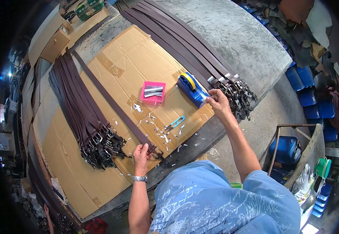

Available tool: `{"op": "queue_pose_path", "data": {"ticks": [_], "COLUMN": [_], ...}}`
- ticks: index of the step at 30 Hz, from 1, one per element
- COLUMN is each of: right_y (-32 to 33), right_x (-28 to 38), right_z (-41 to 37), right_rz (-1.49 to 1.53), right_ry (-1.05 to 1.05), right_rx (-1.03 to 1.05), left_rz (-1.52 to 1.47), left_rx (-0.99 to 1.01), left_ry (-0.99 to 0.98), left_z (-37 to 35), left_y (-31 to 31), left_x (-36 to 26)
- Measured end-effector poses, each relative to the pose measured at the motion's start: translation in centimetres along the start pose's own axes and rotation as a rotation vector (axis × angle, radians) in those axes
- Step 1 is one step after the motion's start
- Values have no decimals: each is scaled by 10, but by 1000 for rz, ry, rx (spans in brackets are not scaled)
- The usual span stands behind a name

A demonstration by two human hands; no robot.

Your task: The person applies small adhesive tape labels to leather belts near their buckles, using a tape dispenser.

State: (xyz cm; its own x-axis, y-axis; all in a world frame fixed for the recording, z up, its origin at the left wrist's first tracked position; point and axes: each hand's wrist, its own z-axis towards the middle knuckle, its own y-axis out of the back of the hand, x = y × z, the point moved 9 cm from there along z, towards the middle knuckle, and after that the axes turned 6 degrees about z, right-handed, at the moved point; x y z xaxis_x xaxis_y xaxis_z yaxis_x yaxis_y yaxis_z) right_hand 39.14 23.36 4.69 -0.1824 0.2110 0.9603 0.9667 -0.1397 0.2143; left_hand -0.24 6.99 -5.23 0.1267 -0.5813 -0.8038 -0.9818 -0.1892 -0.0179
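My left hand (pixel 141 156) is closed on a single dark brown belt (pixel 113 103) close to its buckle (pixel 156 153). The belt lies slantwise over the cardboard. At the front end of a blue tape dispenser (pixel 192 90) with a yellow roll, my right hand (pixel 219 103) pinches thumb and finger together; whatever is between them is too small to make out. A pink tray (pixel 153 101) holding grey and white strips sits between the hands, farther back. Nearer me lie turquoise-handled snips (pixel 176 122) among scattered white scraps (pixel 165 137).
A thick bundle of buckled belts (pixel 74 101) lies at left, and another stack (pixel 181 39) at right beyond the dispenser. Cardboard (pixel 68 171) covers part of the grey table (pixel 251 43). Blue containers (pixel 285 150) stand at right. Another person's hand (pixel 46 210) shows lower left.
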Motion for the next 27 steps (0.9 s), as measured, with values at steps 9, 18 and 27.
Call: {"op": "queue_pose_path", "data": {"ticks": [9,18,27], "right_y": [2,-36,-220], "right_x": [-33,-2,76], "right_z": [-6,-78,35], "right_rz": [38,-439,-666], "right_ry": [-4,110,810], "right_rx": [-27,136,226], "left_rz": [-96,-35,-35], "left_rx": [3,-27,-49], "left_ry": [1,-34,-77], "left_z": [0,5,2], "left_y": [-3,3,5], "left_x": [-3,7,1]}}
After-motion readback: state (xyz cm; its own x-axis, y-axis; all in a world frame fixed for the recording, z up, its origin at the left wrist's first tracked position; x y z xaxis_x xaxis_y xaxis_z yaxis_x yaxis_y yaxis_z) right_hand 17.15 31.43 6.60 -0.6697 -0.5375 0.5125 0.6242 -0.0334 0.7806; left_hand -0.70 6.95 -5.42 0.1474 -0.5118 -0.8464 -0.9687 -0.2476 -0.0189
